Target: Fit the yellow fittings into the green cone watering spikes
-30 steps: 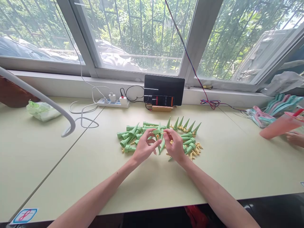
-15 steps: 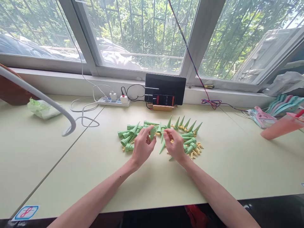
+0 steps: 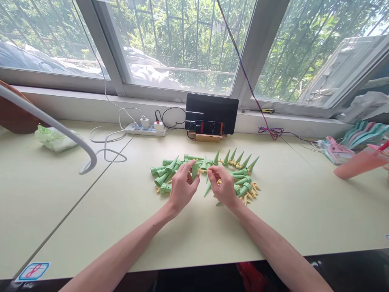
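A heap of green plastic cones [image 3: 165,172] and small yellow pieces [image 3: 251,192] lies in the middle of the pale green table [image 3: 194,227]. My left hand [image 3: 181,187] is closed round one green cone [image 3: 194,171], held point up above the heap. My right hand [image 3: 223,186] pinches a small yellow piece [image 3: 203,171] against that cone's side. Both hands meet just over the heap's centre. A row of cones [image 3: 235,157] stands upright at the back right of the heap.
A black tablet [image 3: 212,114] with a phone [image 3: 209,128] leaning on it stands by the window sill. A power strip [image 3: 145,129] and white cables lie to the left, a white curved tube [image 3: 48,121] further left. Pink and teal items [image 3: 349,148] lie far right.
My left hand has lifted a green cone upright and my right hand has brought a yellow piece to it. A person's hand at the far right edge has gone almost wholly out of view.
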A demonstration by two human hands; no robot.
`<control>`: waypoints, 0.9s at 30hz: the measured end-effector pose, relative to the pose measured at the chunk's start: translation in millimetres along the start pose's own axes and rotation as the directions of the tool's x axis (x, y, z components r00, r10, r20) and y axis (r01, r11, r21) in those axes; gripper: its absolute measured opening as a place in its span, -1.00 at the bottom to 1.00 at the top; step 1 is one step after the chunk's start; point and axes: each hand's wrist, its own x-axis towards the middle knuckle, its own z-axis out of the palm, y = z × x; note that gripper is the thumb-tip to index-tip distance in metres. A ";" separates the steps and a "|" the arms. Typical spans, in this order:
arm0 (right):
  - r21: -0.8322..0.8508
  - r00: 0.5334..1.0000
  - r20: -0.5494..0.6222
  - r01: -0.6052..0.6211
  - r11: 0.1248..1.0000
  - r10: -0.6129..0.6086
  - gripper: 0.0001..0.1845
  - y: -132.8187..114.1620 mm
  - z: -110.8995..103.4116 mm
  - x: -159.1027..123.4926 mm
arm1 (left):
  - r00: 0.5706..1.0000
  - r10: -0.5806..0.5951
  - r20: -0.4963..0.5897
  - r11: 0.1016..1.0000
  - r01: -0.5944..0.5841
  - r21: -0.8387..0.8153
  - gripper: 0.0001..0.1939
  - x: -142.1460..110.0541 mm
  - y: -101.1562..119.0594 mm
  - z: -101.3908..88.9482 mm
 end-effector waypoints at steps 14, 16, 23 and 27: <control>0.030 0.999 0.043 -0.008 1.000 0.006 -0.88 1.8 0.1 -1.5 | 1.000 -0.008 -0.023 1.000 0.007 -0.024 -0.56 -0.4 -1.3 2.3; 0.045 0.999 0.051 0.003 0.999 -0.005 -0.89 2.1 0.4 -1.7 | 1.000 0.002 -0.026 1.000 -0.002 -0.018 -0.57 -0.7 -1.1 2.3; 0.065 0.998 0.064 0.016 0.998 -0.020 -0.88 3.1 1.0 -1.7 | 0.999 0.032 -0.027 0.999 -0.032 -0.005 -0.57 -1.5 -1.1 3.1; 0.058 0.997 0.068 0.017 0.998 -0.021 -0.88 3.4 1.2 -2.2 | 0.999 0.037 -0.024 0.999 -0.037 -0.012 -0.57 -1.9 -1.3 3.6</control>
